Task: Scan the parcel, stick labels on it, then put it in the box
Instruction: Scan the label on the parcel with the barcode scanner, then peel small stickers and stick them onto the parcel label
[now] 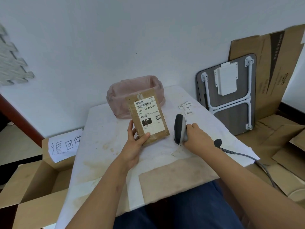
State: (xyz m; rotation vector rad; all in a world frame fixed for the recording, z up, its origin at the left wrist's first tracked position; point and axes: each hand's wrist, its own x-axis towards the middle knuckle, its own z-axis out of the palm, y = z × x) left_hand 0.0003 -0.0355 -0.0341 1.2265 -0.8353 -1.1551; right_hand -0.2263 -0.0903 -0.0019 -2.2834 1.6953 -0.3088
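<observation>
Brown parcel [147, 117] upright in left hand [135, 142], right hand [197, 136] gripping scanner [180, 128]

Table [105, 146] bare at left and near edge, pink-lined bin [132, 90] blocking the rear, small labels [186, 107] scattered rear right, scanner cable [247, 157] trailing off right edge, open box [33, 179] clear below left.

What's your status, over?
Left hand holds parcel upright, label facing up. Right hand grips scanner on table. Small labels untouched. Nothing blocking.
</observation>
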